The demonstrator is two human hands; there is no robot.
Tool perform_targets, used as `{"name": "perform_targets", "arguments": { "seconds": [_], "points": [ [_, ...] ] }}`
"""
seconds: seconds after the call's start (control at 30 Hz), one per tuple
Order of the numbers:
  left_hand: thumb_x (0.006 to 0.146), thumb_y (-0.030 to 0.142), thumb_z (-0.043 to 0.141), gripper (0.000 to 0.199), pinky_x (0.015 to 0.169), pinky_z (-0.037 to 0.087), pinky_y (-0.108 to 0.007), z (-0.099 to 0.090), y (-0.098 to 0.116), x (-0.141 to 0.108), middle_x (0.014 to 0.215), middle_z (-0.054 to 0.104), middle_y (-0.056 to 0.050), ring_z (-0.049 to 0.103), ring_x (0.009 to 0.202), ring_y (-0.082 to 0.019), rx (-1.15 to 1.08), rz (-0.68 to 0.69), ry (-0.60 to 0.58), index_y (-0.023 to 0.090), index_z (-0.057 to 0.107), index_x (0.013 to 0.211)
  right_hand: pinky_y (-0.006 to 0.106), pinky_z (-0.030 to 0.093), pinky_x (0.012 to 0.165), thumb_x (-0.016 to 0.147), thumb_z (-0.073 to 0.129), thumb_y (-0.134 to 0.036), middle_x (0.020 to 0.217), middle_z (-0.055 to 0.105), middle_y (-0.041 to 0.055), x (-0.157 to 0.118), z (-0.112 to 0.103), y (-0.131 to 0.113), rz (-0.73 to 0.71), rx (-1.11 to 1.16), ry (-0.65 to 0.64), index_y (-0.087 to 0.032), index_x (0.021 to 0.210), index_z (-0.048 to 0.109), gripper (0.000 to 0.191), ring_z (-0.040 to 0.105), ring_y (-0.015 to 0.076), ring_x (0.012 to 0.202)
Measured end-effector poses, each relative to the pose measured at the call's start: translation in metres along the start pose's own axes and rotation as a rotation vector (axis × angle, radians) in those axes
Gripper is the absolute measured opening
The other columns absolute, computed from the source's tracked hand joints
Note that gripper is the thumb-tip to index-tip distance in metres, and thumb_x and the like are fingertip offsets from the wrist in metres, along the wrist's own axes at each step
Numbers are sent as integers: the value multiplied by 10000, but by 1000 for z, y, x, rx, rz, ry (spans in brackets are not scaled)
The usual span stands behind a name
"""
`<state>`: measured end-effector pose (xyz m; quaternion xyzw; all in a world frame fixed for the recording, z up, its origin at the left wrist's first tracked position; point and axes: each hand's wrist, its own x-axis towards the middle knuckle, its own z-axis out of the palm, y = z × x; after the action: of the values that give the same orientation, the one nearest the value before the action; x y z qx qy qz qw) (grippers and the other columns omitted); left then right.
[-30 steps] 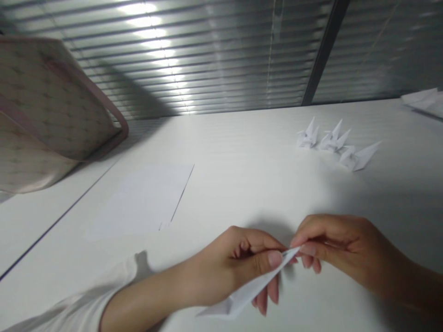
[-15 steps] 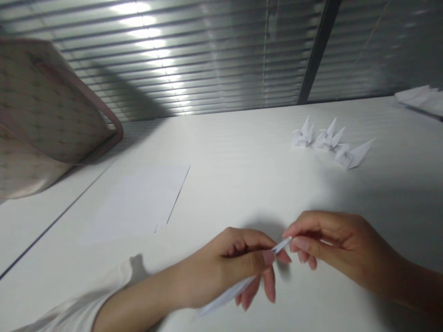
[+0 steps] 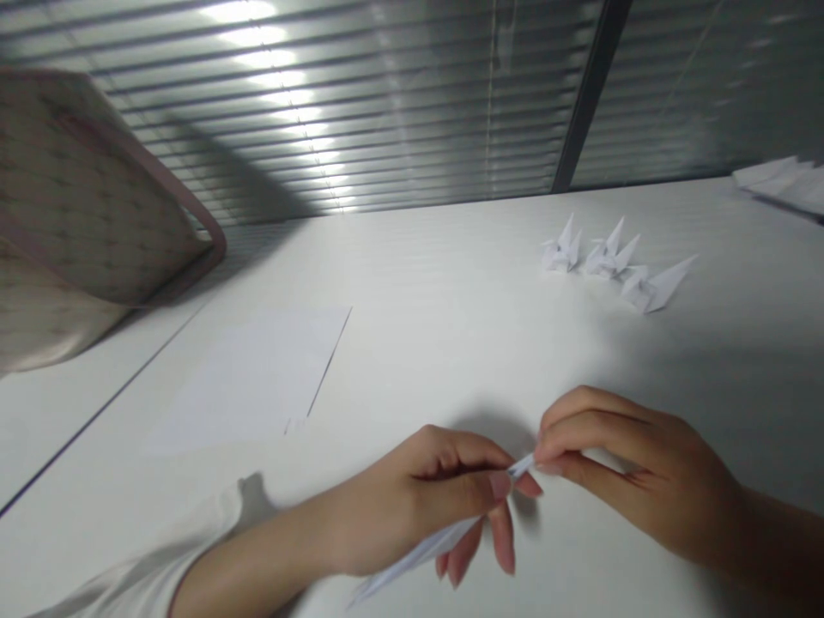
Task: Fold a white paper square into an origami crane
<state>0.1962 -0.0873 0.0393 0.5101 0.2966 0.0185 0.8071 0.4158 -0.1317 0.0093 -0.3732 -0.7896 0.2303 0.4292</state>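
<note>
In the lower middle, my left hand (image 3: 438, 498) pinches a narrow folded white paper (image 3: 421, 554) between thumb and index finger, with its other fingers hanging below. The long end of the paper slants down to the left beneath the palm, partly hidden. A thin tip of it sticks out to the right of my left thumb. My right hand (image 3: 631, 472) holds that tip between its thumb and fingertips. Both hands are over the white table (image 3: 444, 343).
Three folded paper cranes (image 3: 610, 257) stand at the back right. White sheets (image 3: 257, 378) lie at the left. A large pinkish bag (image 3: 90, 215) is at the far left, and more folded paper (image 3: 782, 182) at the far right. Window blinds (image 3: 386, 112) rise behind.
My right hand's fingers have closed together around the paper's tip, with the knuckles turned more upward. My left hand has hardly moved.
</note>
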Motion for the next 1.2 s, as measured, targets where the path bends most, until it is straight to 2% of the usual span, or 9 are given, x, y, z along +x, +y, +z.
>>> {"name": "perform_targets", "arguments": {
  "seconds": [0.1, 0.3, 0.43, 0.57, 0.73, 0.97, 1.2],
  "points": [
    [919, 437, 563, 344, 450, 379, -180, 2, 1, 0, 739, 661, -56, 479, 464, -69, 30, 2, 23, 122, 661, 1015, 184, 516, 653, 927, 554, -162, 788, 681, 14, 2, -2, -1, -46, -103, -18, -209, 885, 614, 87, 660, 107, 697],
    [901, 485, 572, 369, 456, 388, -186, 5, 3, 0, 738, 651, -39, 480, 471, -70, 69, -24, 52, 132, 644, 984, 227, 503, 611, 972, 472, -221, 723, 693, 7, 1, -3, 0, -120, -315, -32, -214, 810, 616, 217, 664, 120, 632],
    [904, 508, 556, 403, 456, 391, -183, 5, 2, 0, 743, 644, -37, 487, 480, -70, 105, -34, 54, 126, 642, 1002, 235, 490, 624, 962, 488, -186, 743, 680, 14, -2, -3, 2, -120, -296, -59, -213, 810, 622, 205, 638, 123, 649],
    [934, 460, 526, 347, 463, 393, -173, 7, 1, 1, 742, 637, -28, 490, 484, -64, 134, -10, 69, 130, 630, 958, 234, 505, 669, 954, 481, -141, 782, 674, 21, -1, -5, 4, -189, -297, -119, -208, 839, 636, 205, 627, 124, 706],
    [946, 430, 514, 340, 465, 399, -173, 9, 1, 0, 750, 630, -23, 487, 488, -64, 176, -24, 66, 123, 640, 1020, 247, 515, 668, 931, 515, -132, 821, 677, 28, 1, -8, 7, -240, -308, -139, -201, 878, 643, 156, 626, 134, 739],
    [953, 413, 511, 322, 459, 394, -162, 9, 3, 0, 748, 621, -22, 479, 489, -59, 206, -31, 70, 123, 644, 988, 246, 479, 651, 940, 494, -125, 780, 647, 15, -2, -9, 4, -215, -325, -138, -195, 845, 649, 195, 599, 126, 699],
    [971, 326, 485, 267, 460, 393, -150, 10, 4, 0, 756, 615, -24, 470, 494, -52, 220, -29, 75, 114, 638, 1023, 251, 473, 668, 947, 484, -123, 798, 647, 18, -5, -11, 6, -232, -312, -160, -196, 895, 633, 174, 588, 132, 708]
  ]
}}
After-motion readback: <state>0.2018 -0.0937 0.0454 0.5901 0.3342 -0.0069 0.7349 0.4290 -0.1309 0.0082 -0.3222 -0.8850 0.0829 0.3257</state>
